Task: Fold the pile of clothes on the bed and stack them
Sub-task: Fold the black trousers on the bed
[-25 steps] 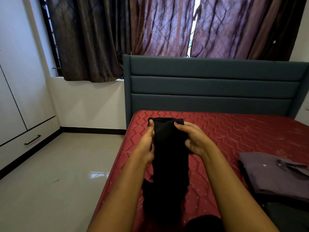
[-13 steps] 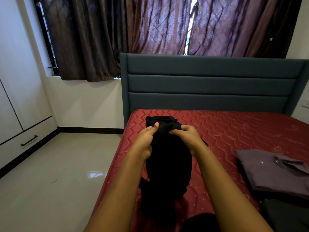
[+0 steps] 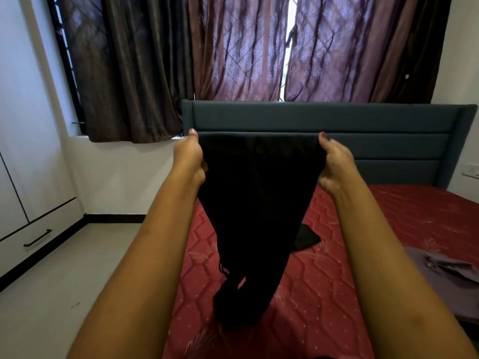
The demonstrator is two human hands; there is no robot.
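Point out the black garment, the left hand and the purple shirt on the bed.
black garment (image 3: 256, 193): head view, middle of the hanging cloth.
left hand (image 3: 189, 156): head view, back of the hand gripping the garment's top corner.
purple shirt (image 3: 456, 291): head view, flat cloth below its collar.

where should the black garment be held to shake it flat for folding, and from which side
By the two top corners of the black garment, one from each outer side, as the left hand and right hand grip it. The top edge is stretched straight and the rest hangs tapering to the red mattress, so its weight likely smooths it.
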